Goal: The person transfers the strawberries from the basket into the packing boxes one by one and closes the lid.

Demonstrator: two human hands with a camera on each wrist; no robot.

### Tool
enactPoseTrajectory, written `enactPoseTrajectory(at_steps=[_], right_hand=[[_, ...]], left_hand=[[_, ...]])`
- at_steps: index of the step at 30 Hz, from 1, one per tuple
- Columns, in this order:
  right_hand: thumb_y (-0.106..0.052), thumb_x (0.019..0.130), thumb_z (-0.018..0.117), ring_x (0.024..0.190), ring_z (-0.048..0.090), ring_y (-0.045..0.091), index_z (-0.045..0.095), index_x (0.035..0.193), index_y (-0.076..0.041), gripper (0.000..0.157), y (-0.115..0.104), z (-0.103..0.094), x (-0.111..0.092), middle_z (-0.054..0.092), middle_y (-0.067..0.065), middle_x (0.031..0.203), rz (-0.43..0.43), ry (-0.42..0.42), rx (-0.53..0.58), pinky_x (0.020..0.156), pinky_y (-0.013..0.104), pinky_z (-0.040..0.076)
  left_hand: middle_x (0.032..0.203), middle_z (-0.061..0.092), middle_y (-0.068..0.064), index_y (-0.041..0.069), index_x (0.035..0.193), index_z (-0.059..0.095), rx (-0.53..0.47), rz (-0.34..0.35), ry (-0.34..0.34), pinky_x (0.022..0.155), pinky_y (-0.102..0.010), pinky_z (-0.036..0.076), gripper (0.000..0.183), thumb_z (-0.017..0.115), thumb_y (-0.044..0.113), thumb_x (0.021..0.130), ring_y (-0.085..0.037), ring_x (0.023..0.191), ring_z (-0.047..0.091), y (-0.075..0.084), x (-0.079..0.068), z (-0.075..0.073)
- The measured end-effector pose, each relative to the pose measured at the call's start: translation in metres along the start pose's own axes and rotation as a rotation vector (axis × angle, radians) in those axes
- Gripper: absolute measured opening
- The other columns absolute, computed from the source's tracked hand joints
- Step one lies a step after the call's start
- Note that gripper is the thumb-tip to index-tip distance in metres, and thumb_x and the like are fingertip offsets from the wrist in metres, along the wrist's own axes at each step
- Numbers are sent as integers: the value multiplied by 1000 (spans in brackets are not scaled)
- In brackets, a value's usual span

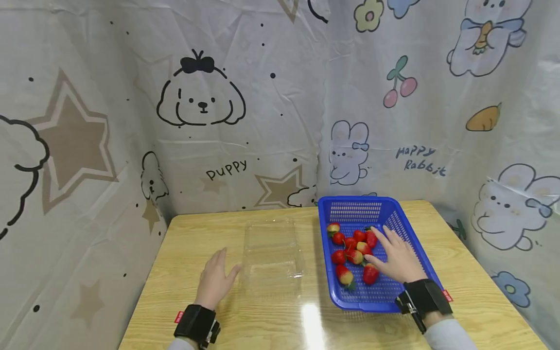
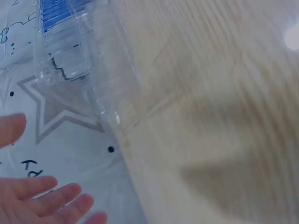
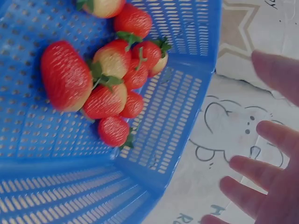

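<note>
Several red strawberries, some with pale patches and green leaves, lie in a blue plastic basket on the right of the table. Over the basket's right half hovers my right hand, fingers spread and holding nothing; the right wrist view shows its fingers apart from the strawberries. A clear plastic box stands left of the basket. My left hand is beside the box's left side, its fingers extended and thumb pointing towards it. Nothing is in that palm in the left wrist view.
The wooden table has a bright glare spot near its front. Behind and beside it hangs a pale curtain printed with cartoon animals and stars. The basket's raised walls surround the strawberries.
</note>
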State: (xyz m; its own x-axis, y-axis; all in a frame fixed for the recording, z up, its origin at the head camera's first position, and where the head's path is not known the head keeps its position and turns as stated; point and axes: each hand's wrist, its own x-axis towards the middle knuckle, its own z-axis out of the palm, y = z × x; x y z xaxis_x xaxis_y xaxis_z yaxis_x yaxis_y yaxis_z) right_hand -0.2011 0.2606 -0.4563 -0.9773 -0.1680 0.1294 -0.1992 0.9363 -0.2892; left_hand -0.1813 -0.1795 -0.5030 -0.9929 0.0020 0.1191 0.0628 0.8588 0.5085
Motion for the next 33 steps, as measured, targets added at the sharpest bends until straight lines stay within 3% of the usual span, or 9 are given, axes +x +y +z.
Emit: enactPoseTrajectory(at_steps=[5,10,24,29,33], right_hand=[[-28,80,70,116,40,48,41,135,-5,66,-8,-2,7,41,28,130,-63,14,53,89,63,36],[-20,80,71,110,48,45,50,127,1,55,-17,1,16,48,28,123,-80,-49,88,87,57,42],[-10,75,74,95,59,32,63,108,4,37,-37,30,37,63,18,103,-96,-309,101,86,46,47],[-11,74,76,84,60,23,65,106,1,36,-41,41,46,66,12,95,-34,-418,92,81,43,50],[-12,73,76,86,61,26,65,107,1,38,-46,44,48,66,14,97,16,-495,94,82,45,49]], left_hand=[[128,41,-34,-13,133,32,-237,-98,-13,93,-53,39,61,55,26,92,-46,117,41,-3,3,9],[109,55,-33,-18,124,42,-352,-139,0,79,-47,49,52,56,20,91,-42,98,56,-3,3,18],[84,63,-17,-18,110,54,-412,-190,0,67,-37,50,40,60,14,87,-26,77,60,-3,-7,35],[80,62,-13,-16,104,58,-429,-193,6,62,-30,47,34,62,11,85,-19,72,57,-6,-12,44],[77,60,-10,-14,102,60,-461,-208,1,60,-27,45,29,62,9,85,-16,70,54,-5,-15,50]])
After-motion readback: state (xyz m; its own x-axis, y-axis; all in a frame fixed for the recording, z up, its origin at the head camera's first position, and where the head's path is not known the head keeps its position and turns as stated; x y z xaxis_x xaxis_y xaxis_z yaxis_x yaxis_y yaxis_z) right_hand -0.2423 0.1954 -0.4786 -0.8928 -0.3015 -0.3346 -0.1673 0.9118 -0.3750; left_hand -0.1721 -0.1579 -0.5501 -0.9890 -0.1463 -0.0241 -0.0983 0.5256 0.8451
